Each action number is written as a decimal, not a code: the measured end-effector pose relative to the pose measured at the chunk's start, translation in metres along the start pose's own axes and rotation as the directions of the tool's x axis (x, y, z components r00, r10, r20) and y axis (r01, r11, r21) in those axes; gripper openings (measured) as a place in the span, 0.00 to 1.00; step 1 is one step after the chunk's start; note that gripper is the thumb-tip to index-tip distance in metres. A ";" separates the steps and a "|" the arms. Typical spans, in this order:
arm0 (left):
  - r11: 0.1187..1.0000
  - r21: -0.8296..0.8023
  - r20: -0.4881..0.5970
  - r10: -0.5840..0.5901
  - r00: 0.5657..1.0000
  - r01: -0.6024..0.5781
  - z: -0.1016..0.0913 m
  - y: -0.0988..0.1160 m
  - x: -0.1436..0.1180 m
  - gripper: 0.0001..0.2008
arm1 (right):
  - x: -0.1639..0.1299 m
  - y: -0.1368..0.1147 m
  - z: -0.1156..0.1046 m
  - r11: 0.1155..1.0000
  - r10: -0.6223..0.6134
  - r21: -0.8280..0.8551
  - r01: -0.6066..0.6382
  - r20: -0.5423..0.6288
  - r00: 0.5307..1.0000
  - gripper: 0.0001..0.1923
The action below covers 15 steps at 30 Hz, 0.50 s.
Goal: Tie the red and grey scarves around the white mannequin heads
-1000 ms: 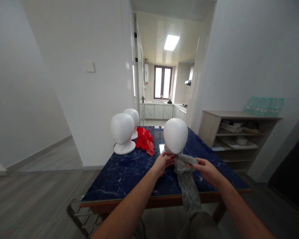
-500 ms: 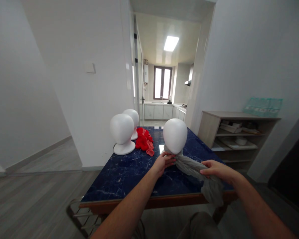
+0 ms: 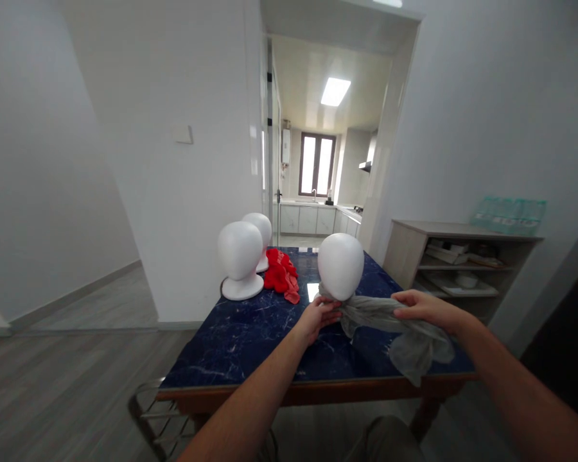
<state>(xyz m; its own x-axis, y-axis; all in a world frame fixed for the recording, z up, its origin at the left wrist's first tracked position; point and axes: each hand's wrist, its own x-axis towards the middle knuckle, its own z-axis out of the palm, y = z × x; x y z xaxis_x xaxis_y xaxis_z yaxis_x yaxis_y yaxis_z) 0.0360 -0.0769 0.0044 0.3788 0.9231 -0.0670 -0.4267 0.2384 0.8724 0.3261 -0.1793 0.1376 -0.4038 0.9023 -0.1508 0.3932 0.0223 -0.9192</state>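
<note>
A white mannequin head (image 3: 341,264) stands upright at the near middle of the table, with a thin grey scarf (image 3: 373,309) around its neck. My left hand (image 3: 318,317) is closed on the scarf at the front of the neck, just below the chin. Out to the right, my right hand (image 3: 426,308) pinches the scarf's length, which stretches from the neck. The scarf's loose end hangs below that hand over the table's front edge. The head's base is mostly hidden behind my left hand and the cloth.
Two more white mannequin heads, a nearer one (image 3: 239,251) and a farther one (image 3: 260,232), stand on the left of the blue marbled table (image 3: 231,350). Beside them lies red cloth (image 3: 280,273). A shelf unit (image 3: 443,228) with bottles (image 3: 510,215) on top stands at right.
My right hand has moved slightly up and to the right, drawing the scarf straighter and swinging its loose end rightward. My left hand stays at the neck.
</note>
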 end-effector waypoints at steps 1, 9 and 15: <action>1.000 0.002 -0.003 -0.003 1.000 0.003 0.000 0.000 0.000 0.23 | 0.000 0.003 -0.001 1.000 0.012 0.026 -0.012 0.005 1.000 0.22; 1.000 0.019 -0.013 0.000 1.000 0.000 0.001 -0.001 0.000 0.21 | -0.013 0.000 -0.028 0.957 0.182 -0.253 -0.140 0.150 0.972 0.24; 1.000 0.015 -0.007 -0.004 1.000 0.004 0.001 0.000 -0.001 0.22 | -0.009 0.004 -0.027 0.996 -0.084 -0.032 0.080 -0.125 0.989 0.28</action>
<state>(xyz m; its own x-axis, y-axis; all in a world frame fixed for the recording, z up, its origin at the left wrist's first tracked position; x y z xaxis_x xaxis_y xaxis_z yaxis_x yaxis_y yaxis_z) 0.0364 -0.0783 0.0055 0.3744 0.9243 -0.0735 -0.4128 0.2371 0.8794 0.3535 -0.1754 0.1452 -0.3292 0.9439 -0.0268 0.3854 0.1084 -0.9164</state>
